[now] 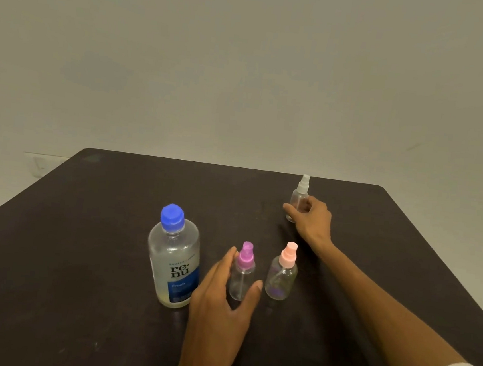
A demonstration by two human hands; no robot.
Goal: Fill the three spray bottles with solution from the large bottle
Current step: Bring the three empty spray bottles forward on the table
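Dark table [77,255]; right hand [311,220] hides white-capped bottle's [299,199] base; left hand [222,297] open.

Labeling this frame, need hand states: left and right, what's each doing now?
Left hand: open, fingers spread round the purple-capped spray bottle, no grip yet.
Right hand: grip on the white-capped spray bottle.

A plain indoor room, most likely a home or a simple recording setup; which one cannot be told. A dark table [110,228] with rounded corners stands against a bare, unadorned beige wall [246,64]. A pale fitting, perhaps a wall socket [42,165], sits low at far left.
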